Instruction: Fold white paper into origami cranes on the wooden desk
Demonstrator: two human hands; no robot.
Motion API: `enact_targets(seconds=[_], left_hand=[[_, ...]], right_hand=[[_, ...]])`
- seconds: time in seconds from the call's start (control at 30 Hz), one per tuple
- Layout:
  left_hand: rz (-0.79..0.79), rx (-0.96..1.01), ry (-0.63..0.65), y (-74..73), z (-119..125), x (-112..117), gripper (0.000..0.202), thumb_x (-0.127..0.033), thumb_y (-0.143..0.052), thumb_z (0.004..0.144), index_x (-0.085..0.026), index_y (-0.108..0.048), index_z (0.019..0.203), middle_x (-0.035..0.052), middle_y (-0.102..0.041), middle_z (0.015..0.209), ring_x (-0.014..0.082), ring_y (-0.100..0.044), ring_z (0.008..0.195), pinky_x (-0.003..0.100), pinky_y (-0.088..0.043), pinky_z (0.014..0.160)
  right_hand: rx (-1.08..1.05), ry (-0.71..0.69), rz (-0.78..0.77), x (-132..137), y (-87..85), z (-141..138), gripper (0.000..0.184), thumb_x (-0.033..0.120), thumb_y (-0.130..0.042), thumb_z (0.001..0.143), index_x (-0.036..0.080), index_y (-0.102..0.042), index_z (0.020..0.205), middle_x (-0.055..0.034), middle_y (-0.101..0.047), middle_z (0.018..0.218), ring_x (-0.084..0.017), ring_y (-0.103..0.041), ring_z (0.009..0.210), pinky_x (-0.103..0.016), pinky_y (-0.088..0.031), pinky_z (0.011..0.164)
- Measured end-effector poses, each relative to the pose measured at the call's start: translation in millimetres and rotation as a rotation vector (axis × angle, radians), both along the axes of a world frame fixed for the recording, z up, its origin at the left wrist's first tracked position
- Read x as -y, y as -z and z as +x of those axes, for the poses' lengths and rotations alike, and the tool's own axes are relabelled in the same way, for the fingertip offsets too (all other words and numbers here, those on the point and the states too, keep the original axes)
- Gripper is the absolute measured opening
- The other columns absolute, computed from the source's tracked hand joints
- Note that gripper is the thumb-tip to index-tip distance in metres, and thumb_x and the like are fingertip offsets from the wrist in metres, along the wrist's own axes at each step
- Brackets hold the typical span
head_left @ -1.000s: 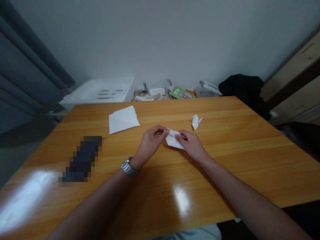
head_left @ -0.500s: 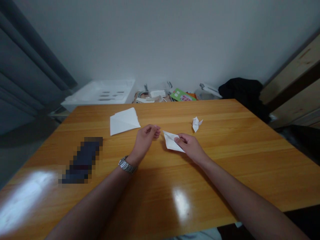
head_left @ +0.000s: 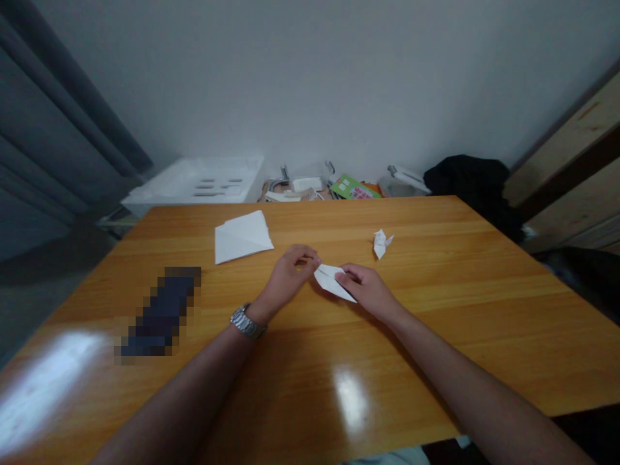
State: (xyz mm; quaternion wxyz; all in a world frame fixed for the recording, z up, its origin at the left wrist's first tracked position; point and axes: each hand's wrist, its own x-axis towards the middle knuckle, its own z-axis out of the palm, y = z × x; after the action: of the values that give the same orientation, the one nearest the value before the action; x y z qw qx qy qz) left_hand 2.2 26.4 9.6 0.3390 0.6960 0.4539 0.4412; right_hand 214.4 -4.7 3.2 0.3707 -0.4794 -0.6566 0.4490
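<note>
A small folded white paper (head_left: 329,280) lies low over the wooden table (head_left: 436,303), held between both hands. My right hand (head_left: 371,290) pinches its right side with thumb and fingers. My left hand (head_left: 289,276), with a metal watch (head_left: 247,322) on the wrist, has its fingers curled and its fingertips at the paper's left tip. A finished small white paper figure (head_left: 381,242) stands behind my right hand. A larger folded white sheet (head_left: 242,236) lies flat at the back left.
A dark blurred object (head_left: 162,310) lies on the table's left side. Behind the table's far edge are a white tray (head_left: 198,184), a green packet (head_left: 353,188), small clutter and a black cloth heap (head_left: 472,181). Wooden furniture stands at right, a grey curtain at left.
My left hand let go of the paper and drew slightly left half a second ago, then came back to pinch its left tip. My right hand kept hold of the paper throughout.
</note>
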Motion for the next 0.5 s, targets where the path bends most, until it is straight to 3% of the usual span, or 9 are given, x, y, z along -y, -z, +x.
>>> enact_targets(seconds=[0.13, 0.37, 0.5], left_hand=[[-0.129, 0.037, 0.147, -4.6, -1, 1, 0.023, -0.038, -0.062, 0.092, -0.017, -0.070, 0.099, 0.0073, -0.074, 0.102, 0.0189, -0.069, 0.094, 0.033, -0.054, 0.088], [-0.216, 0.053, 0.258, -8.6, -8, -1, 0.028, -0.044, -0.069, 0.087, -0.017, -0.073, 0.094, 0.0071, -0.075, 0.096, 0.0195, -0.069, 0.088, 0.031, -0.054, 0.083], [-0.205, 0.009, 0.281, -13.0, -10, 1, 0.026, -0.041, -0.068, 0.088, -0.016, -0.074, 0.093, 0.0066, -0.076, 0.094, 0.0185, -0.068, 0.085, 0.029, -0.053, 0.080]], right_hand=[[-0.026, -0.032, -0.018, -1, 2.2, 2, 0.036, 0.053, -0.060, 0.091, 0.017, -0.069, 0.091, -0.0005, -0.063, 0.075, -0.015, -0.050, 0.064, -0.026, -0.036, 0.058], [-0.035, -0.092, -0.046, -5, -1.4, 9, 0.035, 0.051, -0.060, 0.092, 0.017, -0.067, 0.085, 0.0001, -0.057, 0.072, -0.014, -0.046, 0.064, -0.025, -0.033, 0.057], [0.012, -0.127, -0.041, -6, -4.2, 11, 0.032, 0.047, -0.060, 0.092, 0.016, -0.068, 0.088, -0.0011, -0.061, 0.076, -0.015, -0.051, 0.067, -0.026, -0.036, 0.060]])
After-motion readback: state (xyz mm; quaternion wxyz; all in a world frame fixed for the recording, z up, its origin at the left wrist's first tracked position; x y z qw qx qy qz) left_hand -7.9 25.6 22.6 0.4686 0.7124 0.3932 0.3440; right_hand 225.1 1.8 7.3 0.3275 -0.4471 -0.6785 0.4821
